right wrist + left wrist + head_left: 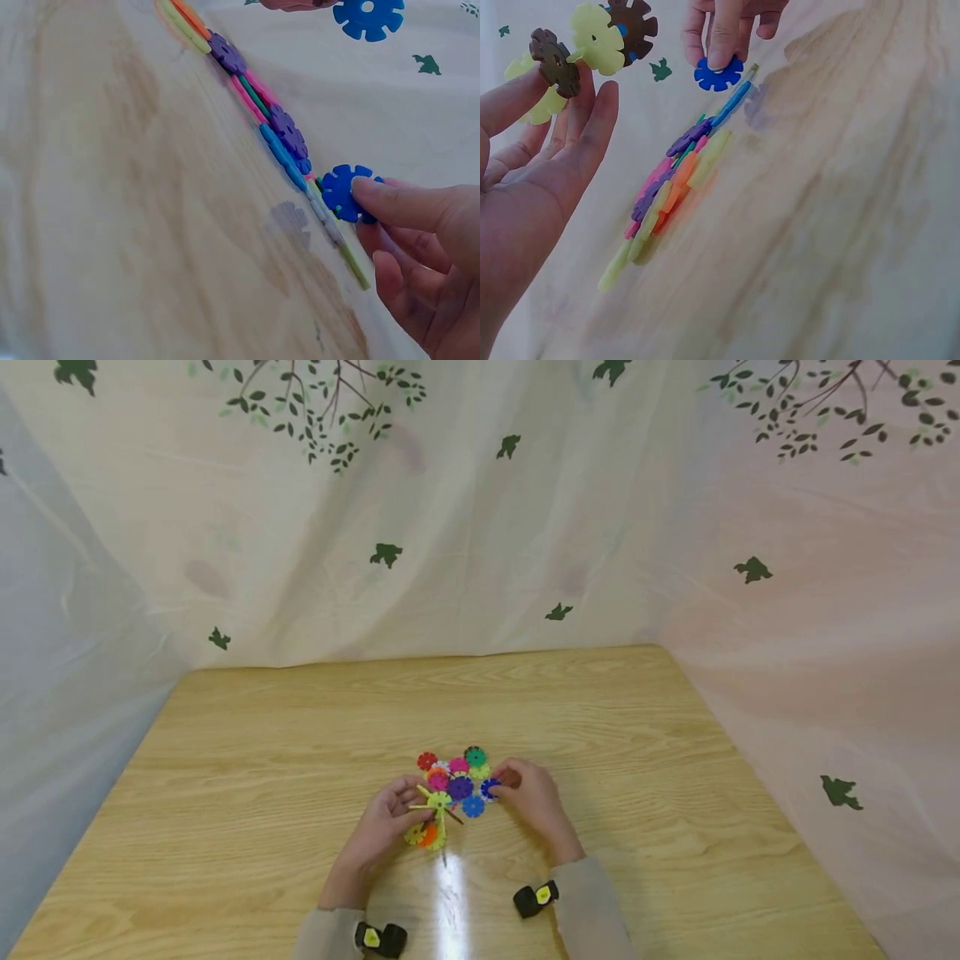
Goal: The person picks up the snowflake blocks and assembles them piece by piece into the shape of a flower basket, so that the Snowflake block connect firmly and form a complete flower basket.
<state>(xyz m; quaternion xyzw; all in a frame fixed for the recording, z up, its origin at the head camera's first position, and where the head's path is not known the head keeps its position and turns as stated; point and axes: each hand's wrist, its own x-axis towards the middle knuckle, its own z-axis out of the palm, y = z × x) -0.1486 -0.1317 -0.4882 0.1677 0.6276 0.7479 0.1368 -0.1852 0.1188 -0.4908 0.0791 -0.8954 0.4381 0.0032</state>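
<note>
Fingers and thumb of the left hand (382,823) hold up a joined cluster of notched plastic discs, with yellow discs (596,37) and brown discs (555,66) slotted together at angles. A blue disc (369,18) also shows beside that hand in the right wrist view. The right hand (534,795) pinches a single blue notched disc (343,193) between thumb and fingers, raised just above the table. Between the hands lies a loose heap of flat discs, among them purple (461,787), green (476,757), pink, orange and light blue ones.
The wooden table (225,793) extends around the discs on every side. A pale curtain (465,527) with leaf prints hangs behind the table and along both sides. Black straps with small devices (534,900) sit at both wrists.
</note>
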